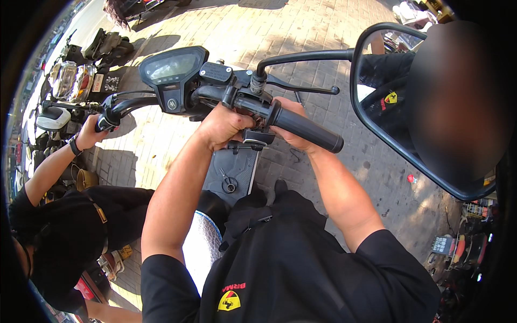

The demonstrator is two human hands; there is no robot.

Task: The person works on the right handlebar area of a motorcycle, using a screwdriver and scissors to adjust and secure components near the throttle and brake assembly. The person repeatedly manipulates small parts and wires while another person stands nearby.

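Note:
In front of me is a motorbike's handlebar (205, 96) with a black rubber grip (309, 128) on its right end. My left hand (230, 127) is closed under the bar, its thumb against a black switch housing (258, 137) that sits just inboard of the grip. Thin wires seem to show beside the housing. Behind the grip, my right hand (293, 124) is curled about the same spot from the other side. The bar and grip hide most of its fingers. A brake lever (307, 88) runs just beyond it.
A digital dashboard (171, 70) and a mirror (353, 81) on a long stalk flank the work. At left, another person's hand (90, 133) grips the other handlebar end. A key (230, 185) with a ring lies on the grey floorboard (242, 164). Parked scooters (75, 81) stand at left.

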